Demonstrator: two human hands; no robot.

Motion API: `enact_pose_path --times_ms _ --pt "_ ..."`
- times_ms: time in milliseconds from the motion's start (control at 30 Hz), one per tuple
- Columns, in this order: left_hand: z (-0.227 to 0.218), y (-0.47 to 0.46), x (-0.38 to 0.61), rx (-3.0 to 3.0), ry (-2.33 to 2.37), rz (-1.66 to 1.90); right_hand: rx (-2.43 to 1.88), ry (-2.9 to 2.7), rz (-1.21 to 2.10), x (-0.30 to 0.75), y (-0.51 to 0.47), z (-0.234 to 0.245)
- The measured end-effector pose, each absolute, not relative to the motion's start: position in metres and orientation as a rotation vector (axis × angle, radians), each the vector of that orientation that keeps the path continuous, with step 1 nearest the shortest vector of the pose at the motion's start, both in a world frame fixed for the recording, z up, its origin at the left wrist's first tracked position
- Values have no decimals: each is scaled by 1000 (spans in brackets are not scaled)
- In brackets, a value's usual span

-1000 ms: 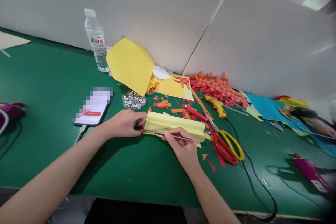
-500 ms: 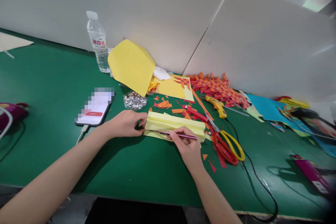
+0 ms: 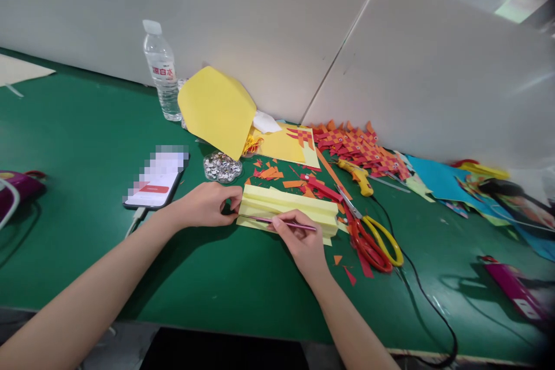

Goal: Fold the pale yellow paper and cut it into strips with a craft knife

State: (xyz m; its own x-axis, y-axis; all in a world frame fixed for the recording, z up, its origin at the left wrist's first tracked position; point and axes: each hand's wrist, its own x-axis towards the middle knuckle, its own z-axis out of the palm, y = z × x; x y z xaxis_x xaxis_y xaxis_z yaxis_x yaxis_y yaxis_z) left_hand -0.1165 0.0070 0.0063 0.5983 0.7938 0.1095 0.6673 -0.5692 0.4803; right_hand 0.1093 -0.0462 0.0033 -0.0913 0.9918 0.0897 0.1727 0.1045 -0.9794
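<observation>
A folded pale yellow paper (image 3: 290, 208) lies on the green table (image 3: 87, 144) in front of me. My left hand (image 3: 208, 205) pinches its left end, fingers closed on the paper. My right hand (image 3: 301, 243) is closed on a thin pink pencil (image 3: 281, 222) laid along the paper's near edge, tip pointing left.
Red and yellow scissors (image 3: 373, 237) lie right of the paper, a yellow glue gun (image 3: 358, 176) behind them. A phone (image 3: 156, 180), a dish of googly eyes (image 3: 222, 166), a water bottle (image 3: 162, 71), a yellow sheet (image 3: 217, 107), woven orange-red paper fish (image 3: 359, 147) and scraps surround it. White boards stand behind.
My right hand with the pencil slid a little along the paper's near edge, right then back left. The left hand stayed put.
</observation>
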Motion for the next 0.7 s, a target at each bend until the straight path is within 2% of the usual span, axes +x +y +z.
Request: enact_pose_path --times_ms 700 --pt "8 7 -116 2425 1189 425 -1228 -1441 1060 113 -47 0"
